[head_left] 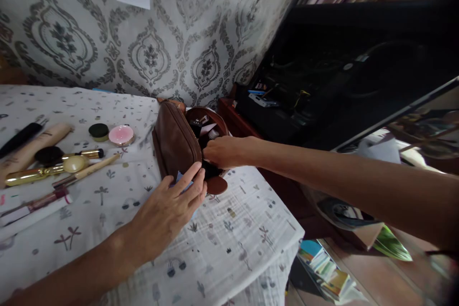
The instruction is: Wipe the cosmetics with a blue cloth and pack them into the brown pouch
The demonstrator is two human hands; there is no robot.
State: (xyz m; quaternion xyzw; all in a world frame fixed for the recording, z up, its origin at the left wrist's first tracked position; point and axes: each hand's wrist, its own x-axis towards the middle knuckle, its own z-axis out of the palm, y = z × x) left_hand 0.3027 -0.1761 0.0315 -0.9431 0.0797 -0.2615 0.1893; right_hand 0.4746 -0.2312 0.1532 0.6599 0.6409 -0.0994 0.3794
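A brown zippered toiletry bag (175,136) stands unzipped on the patterned cloth, with small items inside its mouth. My right hand (224,151) reaches down into the opening from the right, and its fingertips are hidden inside. At the bag's near end, my left hand (175,201) grips the edge beside the zipper with bent fingers. Something light blue (183,180) shows under those fingers; its kind is unclear. A round brown flap (217,185) sticks out below the right hand.
Left of the bag lie a pink compact (121,135), a dark-lidded jar (98,131), a makeup brush (50,155) and several tubes. Patterned wallpaper (148,55) rises behind the table. A large black screen (358,71) leans at the right, and books (328,267) stand on the floor.
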